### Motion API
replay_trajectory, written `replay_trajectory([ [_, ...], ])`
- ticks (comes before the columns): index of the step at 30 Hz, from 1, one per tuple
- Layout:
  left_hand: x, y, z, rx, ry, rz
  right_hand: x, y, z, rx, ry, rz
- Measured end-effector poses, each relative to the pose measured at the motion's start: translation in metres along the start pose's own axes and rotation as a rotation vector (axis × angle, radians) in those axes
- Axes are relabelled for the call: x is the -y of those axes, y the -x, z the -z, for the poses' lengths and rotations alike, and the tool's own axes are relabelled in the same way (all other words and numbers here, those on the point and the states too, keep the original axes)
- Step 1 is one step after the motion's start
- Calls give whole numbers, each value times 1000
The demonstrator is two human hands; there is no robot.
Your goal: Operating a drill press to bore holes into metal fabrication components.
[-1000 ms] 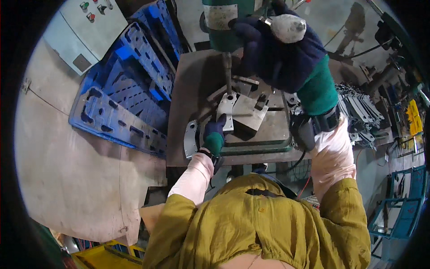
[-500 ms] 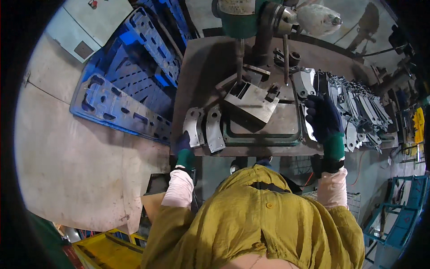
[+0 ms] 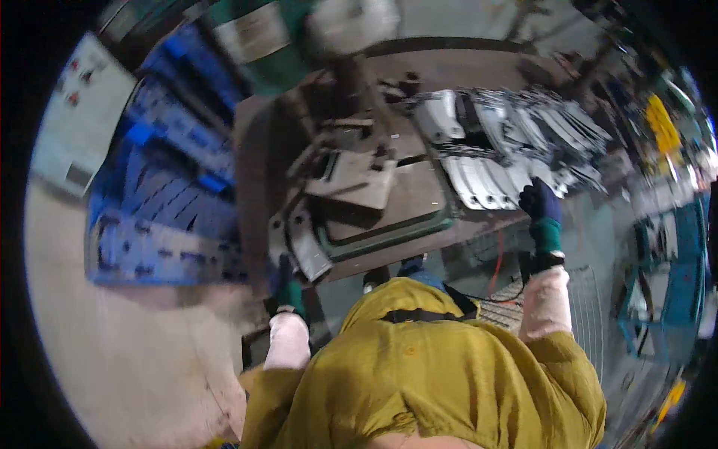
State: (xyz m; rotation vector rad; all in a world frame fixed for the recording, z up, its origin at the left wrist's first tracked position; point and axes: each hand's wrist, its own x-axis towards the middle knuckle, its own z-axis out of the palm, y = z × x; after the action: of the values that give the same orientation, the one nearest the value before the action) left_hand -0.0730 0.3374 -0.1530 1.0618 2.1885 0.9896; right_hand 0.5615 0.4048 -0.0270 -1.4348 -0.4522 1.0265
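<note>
My left hand, in a dark blue glove with a green cuff, is at the near end of two curved metal plates lying side by side at the table's left front. Motion blur smears its fingers. On the right, my gloved right hand is at the table's front edge, its fingers curled closed on the near end of a curved metal plate. This plate belongs to a front row of similar silver plates. Behind them lies a denser row of overlapping plates.
A steel block fixture sits on the green-edged machine base between my hands. A green machine head hangs above. Blue plastic pallets stand left, near a pale control box. A blue rack stands right.
The view has swung, and the table now sits tilted and further left. My right hand has moved from the plates beside the base to the right end of the front row. My left hand stays by its plates.
</note>
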Motion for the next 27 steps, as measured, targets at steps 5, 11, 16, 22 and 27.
replay_trajectory([
  [5, 27, -11, 10, 3, 126, -169, 3, -18, 40, -369, 1403, 469],
  [11, 75, -54, 23, -45, -653, -94, 7, 3, 28, -99, 1875, 507],
  [16, 70, -63, 32, -144, -515, -92, -18, -31, 26, -252, 1914, 597],
  [22, -7, -49, 46, 313, -1136, 50, -16, -35, 43, -225, 2049, 694],
  [27, 50, -38, 57, -55, -915, -57, -10, -33, 35, 3, 1984, 793],
])
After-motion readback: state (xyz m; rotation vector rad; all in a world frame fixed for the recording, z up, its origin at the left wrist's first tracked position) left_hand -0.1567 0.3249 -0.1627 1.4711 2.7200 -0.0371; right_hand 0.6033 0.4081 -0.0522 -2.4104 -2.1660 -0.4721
